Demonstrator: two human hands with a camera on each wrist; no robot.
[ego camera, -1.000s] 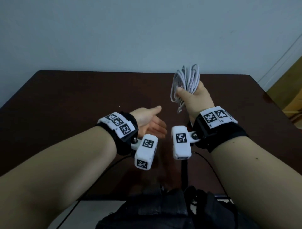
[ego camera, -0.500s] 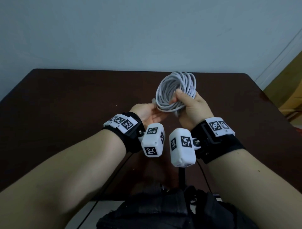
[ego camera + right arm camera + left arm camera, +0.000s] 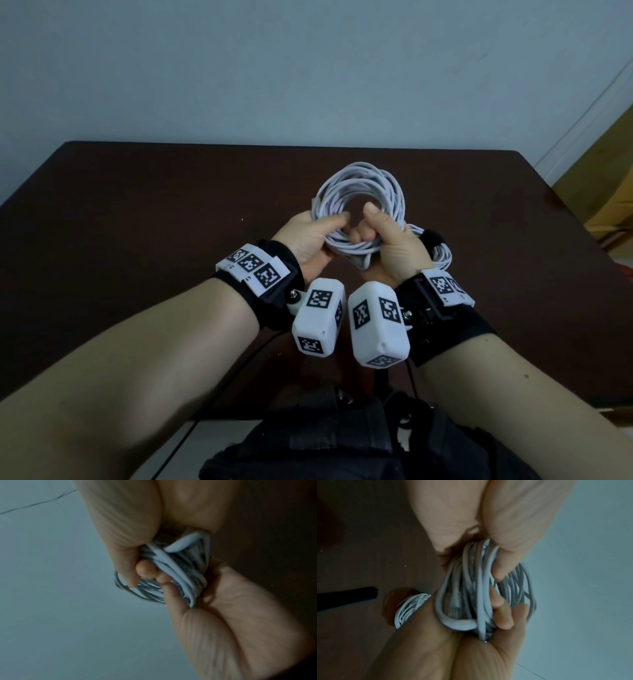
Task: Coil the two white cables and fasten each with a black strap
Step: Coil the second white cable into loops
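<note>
A dark brown worktop [image 3: 137,240] stands against a plain pale wall [image 3: 308,68], and both hands are raised above its middle.

The fingers of the left hand [image 3: 310,241] curl round the near side of a coiled white cable [image 3: 359,192], thumb laid over the strands; the fingers of the right hand [image 3: 387,246] grip the same bundle just beside them, thumb pressed on top. The coil is clear of the worktop, its loops gathered into a fairly even ring that opens away from the person. No strap shows on it, so this cable looks coiled but not yet fastened.

Behind the right hand a second white coil [image 3: 442,255] lies on the worktop, with a black band [image 3: 432,237] across it. That one appears already strapped, though the hand hides most of it. In the left wrist view a black strip [image 3: 346,596] lies flat on the worktop near that second coil; it may be the remaining strap, but the picture is too blurred to be sure.

By this reading, about half the task is done: what remains is to bind the held coil.

Outward from the hands are the wrist cameras with their marker tags, and dark fabric near the person's lap. Nothing crowds the coil; the main risk is loops springing loose if one hand lets go to fetch the strap.
</note>
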